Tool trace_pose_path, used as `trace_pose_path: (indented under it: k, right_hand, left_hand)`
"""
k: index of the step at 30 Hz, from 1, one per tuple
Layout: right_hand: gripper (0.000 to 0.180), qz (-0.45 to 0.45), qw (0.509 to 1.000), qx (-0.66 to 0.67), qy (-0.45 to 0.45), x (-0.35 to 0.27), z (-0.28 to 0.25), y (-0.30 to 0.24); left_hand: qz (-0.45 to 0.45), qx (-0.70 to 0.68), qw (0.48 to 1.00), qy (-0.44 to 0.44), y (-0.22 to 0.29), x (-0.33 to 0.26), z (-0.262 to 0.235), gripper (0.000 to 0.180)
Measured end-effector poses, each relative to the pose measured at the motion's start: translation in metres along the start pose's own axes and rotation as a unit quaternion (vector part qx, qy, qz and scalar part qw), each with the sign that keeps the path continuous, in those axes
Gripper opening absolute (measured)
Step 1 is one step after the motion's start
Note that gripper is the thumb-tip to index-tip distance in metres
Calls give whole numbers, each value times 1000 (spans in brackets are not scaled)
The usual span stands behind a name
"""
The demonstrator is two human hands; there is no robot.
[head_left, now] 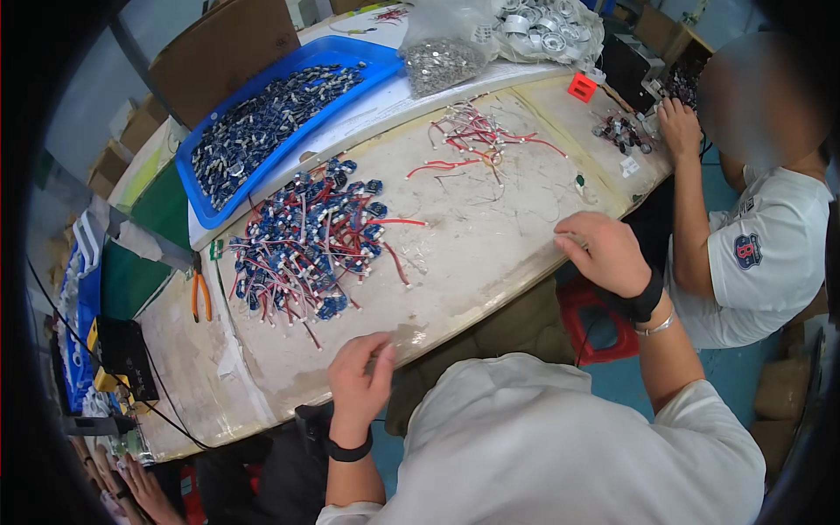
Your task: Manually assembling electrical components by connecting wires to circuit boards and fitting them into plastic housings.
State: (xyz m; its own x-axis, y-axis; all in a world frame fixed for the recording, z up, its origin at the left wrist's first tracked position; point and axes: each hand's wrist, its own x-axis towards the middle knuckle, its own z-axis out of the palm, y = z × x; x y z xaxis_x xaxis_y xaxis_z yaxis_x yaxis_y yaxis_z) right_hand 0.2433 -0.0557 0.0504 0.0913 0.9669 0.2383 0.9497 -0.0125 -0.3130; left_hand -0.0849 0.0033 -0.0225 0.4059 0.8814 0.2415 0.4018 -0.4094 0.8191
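Wearer's shirt (pixel 525 437), wearer's two hands (pixel 360 374) (pixel 610 252), one wired-board heap (pixel 306 236)

You've got two bare hands: one left hand (pixel 360 376), one right hand (pixel 608 254). Two dark wristbands (pixel 350 452), one behind each hand's fingers. Ahead of your left fingers: one heap of wired circuit boards (pixel 306 236), pieces too tangled to count; farther off, one pair of orange-handled pliers (pixel 206 293), one blue tray (pixel 381 59). Ahead of your right fingers: one loose wire cluster (pixel 477 136), one red slotted block (pixel 575 86).
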Motion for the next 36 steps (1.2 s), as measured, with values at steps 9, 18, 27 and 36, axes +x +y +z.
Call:
trace_pose_path:
  k: [9, 18, 27, 36]
  right_hand:
    - [13, -53, 996, 52, 57, 36, -12, 33]
    - [9, -178, 953, 132, 209, 73, -14, 27]
    - [10, -161, 944, 194, 213, 124, -47, 26]
    - [9, -211, 961, 162, 78, 154, -23, 31]
  left_hand:
    - [29, 86, 994, -59, 86, 8, -58, 20]
    - [357, 381, 853, 17, 158, 106, -72, 26]
    - [229, 545, 806, -35, 152, 297, -113, 24]
    - [70, 474, 863, -159, -22, 429, -55, 25]
